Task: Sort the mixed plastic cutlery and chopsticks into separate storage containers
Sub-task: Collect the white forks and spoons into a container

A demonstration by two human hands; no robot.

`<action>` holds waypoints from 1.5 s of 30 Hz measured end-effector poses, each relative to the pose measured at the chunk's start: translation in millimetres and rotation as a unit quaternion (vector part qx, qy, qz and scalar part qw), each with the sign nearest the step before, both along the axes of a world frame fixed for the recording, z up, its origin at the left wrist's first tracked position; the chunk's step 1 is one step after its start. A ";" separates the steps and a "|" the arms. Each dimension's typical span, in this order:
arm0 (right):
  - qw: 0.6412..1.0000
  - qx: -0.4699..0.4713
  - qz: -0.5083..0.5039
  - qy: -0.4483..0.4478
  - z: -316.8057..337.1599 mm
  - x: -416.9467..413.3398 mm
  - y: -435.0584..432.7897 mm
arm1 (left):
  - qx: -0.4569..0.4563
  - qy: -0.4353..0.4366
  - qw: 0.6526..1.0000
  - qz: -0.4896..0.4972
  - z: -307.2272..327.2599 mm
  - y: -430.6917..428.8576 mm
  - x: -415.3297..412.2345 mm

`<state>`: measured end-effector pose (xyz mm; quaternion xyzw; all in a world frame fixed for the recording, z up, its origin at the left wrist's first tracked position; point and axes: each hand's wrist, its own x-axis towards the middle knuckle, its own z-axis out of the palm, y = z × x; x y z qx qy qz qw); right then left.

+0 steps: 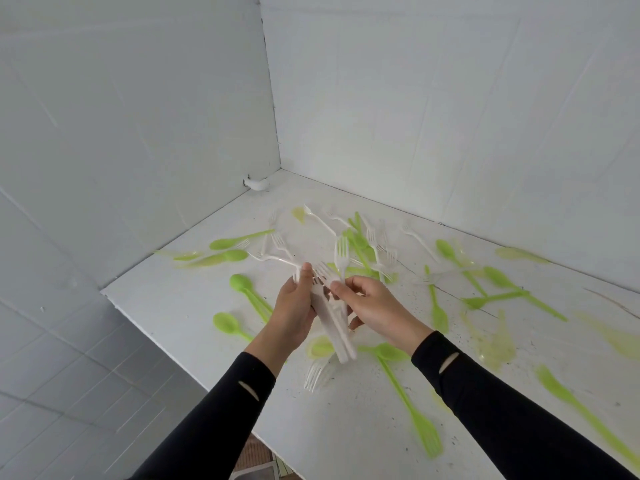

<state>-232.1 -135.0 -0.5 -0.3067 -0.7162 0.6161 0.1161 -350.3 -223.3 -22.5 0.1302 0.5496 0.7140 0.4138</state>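
hands over white worktop [194, 299]: left hand [294, 306] gripped bundle of white forks [334, 327], right hand [377, 310] pinched it too; green spoons [239, 284] lay scattered w/ loose forks.

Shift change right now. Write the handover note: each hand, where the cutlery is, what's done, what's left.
Left hand: gripping a bundle of white forks, tines up.
Right hand: pinching the same bundle near the top, adding or straightening a fork.
Table: green spoons and more white forks lie scattered, mixed.
Done: some white forks gathered in hand.
Left: most pieces unsorted. No storage containers or chopsticks visible in this view.
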 end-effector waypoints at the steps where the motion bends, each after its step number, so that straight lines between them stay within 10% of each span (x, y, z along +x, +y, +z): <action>1: 1.000 0.003 0.002 -0.001 0.6 2.6 0.5 | 0.001 0.000 1.000 0.012 0.3 -0.4 -0.1; 8: 0.998 -0.024 0.065 -0.012 0.6 9.1 -5.2 | 0.040 0.098 0.988 -0.112 9.8 -1.3 11.8; 29: 0.983 0.142 0.105 -0.046 -43.5 6.5 -18.1 | -0.049 0.071 0.993 0.081 -1.6 -46.0 -32.4; 35: 0.853 0.434 0.283 -0.069 -77.8 32.0 -22.8 | -0.019 -0.025 0.994 0.103 17.5 -43.5 -50.1; 40: 0.814 0.530 0.238 0.023 -80.5 31.2 -30.8 | -0.015 0.001 0.999 0.029 32.6 -26.7 -52.6; 45: 0.875 0.442 0.153 0.129 -51.5 31.3 -25.2 | 0.025 0.026 0.999 -0.036 48.8 -8.1 -46.3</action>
